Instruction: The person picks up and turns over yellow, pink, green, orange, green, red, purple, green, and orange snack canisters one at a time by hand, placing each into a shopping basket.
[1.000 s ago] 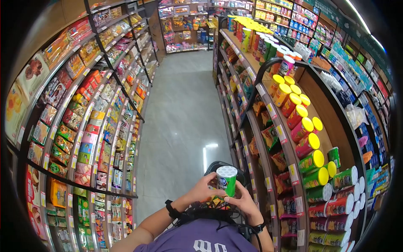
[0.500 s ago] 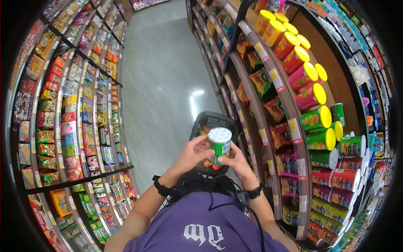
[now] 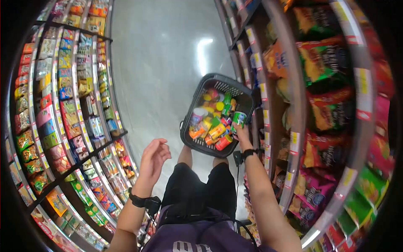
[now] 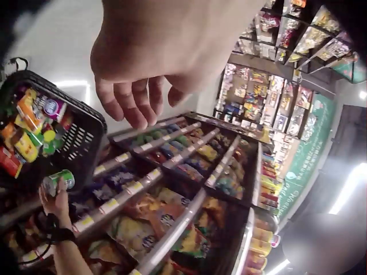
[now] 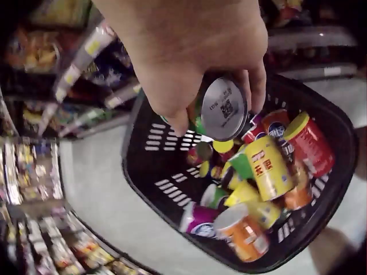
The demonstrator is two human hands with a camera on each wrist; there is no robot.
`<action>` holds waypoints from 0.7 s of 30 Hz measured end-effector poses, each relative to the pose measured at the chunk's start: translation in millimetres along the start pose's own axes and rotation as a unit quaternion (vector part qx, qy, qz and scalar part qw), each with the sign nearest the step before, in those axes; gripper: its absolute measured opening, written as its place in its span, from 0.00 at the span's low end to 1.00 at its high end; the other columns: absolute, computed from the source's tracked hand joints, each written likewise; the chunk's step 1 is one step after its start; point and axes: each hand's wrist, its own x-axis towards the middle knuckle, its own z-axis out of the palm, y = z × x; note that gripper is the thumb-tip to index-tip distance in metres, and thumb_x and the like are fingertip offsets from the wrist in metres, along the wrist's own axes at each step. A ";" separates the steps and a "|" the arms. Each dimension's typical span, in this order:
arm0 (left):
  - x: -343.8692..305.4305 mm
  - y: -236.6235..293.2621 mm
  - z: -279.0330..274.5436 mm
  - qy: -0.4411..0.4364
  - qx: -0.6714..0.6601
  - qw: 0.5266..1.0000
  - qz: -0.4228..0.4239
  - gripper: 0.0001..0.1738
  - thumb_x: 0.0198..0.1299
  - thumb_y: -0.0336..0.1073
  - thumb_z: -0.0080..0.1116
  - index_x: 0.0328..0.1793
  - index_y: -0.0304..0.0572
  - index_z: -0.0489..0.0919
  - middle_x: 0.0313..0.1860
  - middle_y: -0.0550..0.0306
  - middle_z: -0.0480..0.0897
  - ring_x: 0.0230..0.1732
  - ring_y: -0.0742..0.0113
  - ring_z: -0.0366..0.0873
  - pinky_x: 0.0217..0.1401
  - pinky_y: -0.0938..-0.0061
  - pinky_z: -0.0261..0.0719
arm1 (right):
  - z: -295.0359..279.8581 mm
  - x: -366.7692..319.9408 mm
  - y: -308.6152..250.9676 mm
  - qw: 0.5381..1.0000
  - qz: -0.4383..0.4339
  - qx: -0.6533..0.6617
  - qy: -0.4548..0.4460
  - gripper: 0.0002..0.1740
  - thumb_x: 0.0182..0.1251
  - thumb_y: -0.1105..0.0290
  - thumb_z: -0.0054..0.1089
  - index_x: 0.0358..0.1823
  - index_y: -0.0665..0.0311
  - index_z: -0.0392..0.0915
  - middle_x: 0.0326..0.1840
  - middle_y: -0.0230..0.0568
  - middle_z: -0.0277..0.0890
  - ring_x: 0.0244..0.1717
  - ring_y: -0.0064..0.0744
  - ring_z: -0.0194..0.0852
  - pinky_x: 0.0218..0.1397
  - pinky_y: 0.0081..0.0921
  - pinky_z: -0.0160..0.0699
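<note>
In the head view, a green can (image 3: 239, 119) is gripped between the curled fingers and thumb of the right hand (image 3: 242, 135). It is held at about 3 o'clock within the rim of the black basket (image 3: 239, 96), beside the mixed canisters (image 3: 217, 131); whether they are touched by it cannot be told. The left hand (image 3: 154, 157) is held outside the basket, toward its 8 o'clock, with the fingers loosely bent and relaxed. Shelves (image 3: 299, 101) lined with snack bags (image 3: 325, 63) are seen from 1 to 4 o'clock.

In the left wrist view, the left hand is shown at 12 o'clock, fingers drooping; the basket is seen at 9 o'clock, the gripped can at 8.

In the right wrist view, the can's silver end, printed with a square code, is turned to the camera. A red can (image 5: 309, 143) is seen at 3 o'clock, an orange can (image 5: 243, 232) at 5.
</note>
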 end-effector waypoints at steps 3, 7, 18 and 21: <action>14.3 -25.4 -38.4 0.106 0.004 0.994 -0.037 0.17 0.78 0.44 0.51 0.55 0.36 0.78 0.36 0.59 0.80 0.40 0.69 0.79 0.47 0.72 0.79 | 26.1 68.8 30.2 0.988 -0.015 -0.150 0.040 0.40 0.58 0.46 0.78 0.67 0.57 0.75 0.50 0.41 0.85 0.52 0.36 0.84 0.55 0.39 0.82; 14.9 -50.8 -75.7 0.149 0.038 0.985 -0.083 0.16 0.77 0.46 0.55 0.52 0.40 0.80 0.35 0.61 0.80 0.38 0.70 0.79 0.46 0.72 0.79 | 53.7 135.1 50.7 0.972 -0.147 -0.184 0.015 0.39 0.57 0.48 0.77 0.61 0.68 0.76 0.52 0.57 0.84 0.56 0.52 0.84 0.59 0.42 0.80; 10.2 -56.6 -105.6 0.210 0.131 0.960 -0.128 0.17 0.77 0.46 0.53 0.52 0.38 0.80 0.32 0.59 0.81 0.34 0.69 0.79 0.41 0.75 0.76 | 81.9 162.9 15.3 0.928 -0.157 -0.337 -0.003 0.38 0.64 0.58 0.70 0.74 0.64 0.71 0.64 0.60 0.80 0.66 0.55 0.79 0.70 0.40 0.75; 12.1 -49.3 -86.8 0.182 0.124 0.970 -0.107 0.15 0.78 0.43 0.52 0.52 0.37 0.80 0.32 0.57 0.81 0.36 0.68 0.81 0.45 0.73 0.78 | 71.0 143.0 20.1 0.935 -0.176 -0.309 0.002 0.28 0.65 0.59 0.67 0.65 0.62 0.80 0.58 0.60 0.83 0.60 0.58 0.82 0.64 0.44 0.79</action>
